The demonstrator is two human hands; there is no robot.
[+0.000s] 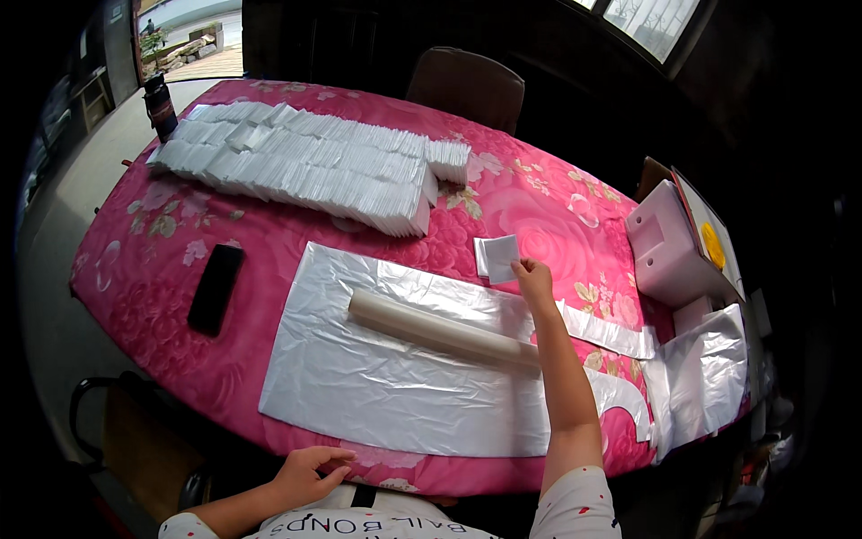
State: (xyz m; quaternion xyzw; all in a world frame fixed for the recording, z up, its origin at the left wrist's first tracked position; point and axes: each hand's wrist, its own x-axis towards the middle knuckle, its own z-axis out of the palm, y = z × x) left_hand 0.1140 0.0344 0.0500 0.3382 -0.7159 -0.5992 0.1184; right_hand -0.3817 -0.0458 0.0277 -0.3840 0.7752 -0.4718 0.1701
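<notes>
My right hand (pixel 536 278) reaches forward over the table, its thumb and fingers pinching the near right corner of a small folded white plastic packet (pixel 502 258). Another pale folded edge shows at the packet's left. At the near edge of the table rests my left hand (pixel 310 476), empty, its fingers loosely bent and apart. Between the hands a large silvery-white plastic bag (pixel 404 409) lies flat, its handle strips (pixel 606 331) stretching right. Across the bag lies a long beige-grey tube (pixel 431 329); my right forearm passes over its right end.
Rows of folded white packets (pixel 296 162) stand packed at the far left, near a dark bottle (pixel 160 108). A black phone (pixel 215 289) lies left of the bag. On the right are a white foam box (pixel 669 238) and crumpled plastic bags (pixel 705 373). A chair (pixel 467 88) stands beyond the flowered pink tablecloth (pixel 135 296).
</notes>
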